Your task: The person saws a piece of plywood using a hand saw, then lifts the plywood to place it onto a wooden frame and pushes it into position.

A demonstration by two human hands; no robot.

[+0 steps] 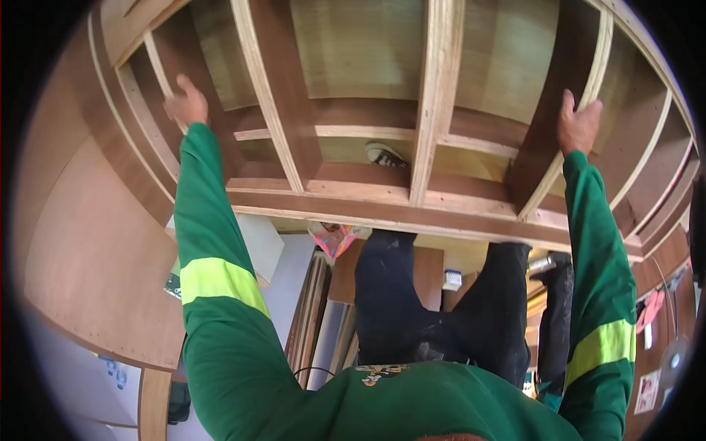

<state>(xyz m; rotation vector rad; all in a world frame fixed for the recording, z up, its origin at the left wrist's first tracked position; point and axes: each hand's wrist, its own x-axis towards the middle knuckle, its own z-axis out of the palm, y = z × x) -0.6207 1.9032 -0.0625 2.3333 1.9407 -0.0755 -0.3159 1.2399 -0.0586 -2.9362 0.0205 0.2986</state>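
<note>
A large wooden cabinet frame (434,84), with brown faces and pale plywood edges, spreads in front of me. Upright dividers and short cross pieces split it into several compartments. On the left, my left hand (187,104) is closed round the edge of a divider (158,62), thumb pointing up; its fingers are partly hidden and slightly blurred. My right hand (579,126) grips another divider (597,62) on the right side, thumb on the inner face and fingers over the far face. Both arms are stretched forward and wide apart.
A shoe (385,155) shows through a lower compartment. Below the frame are a pink plastic bag (332,238), a white box (259,248), leaning boards (312,309) and a small white container (452,279). A curved wooden panel (95,250) stands at left.
</note>
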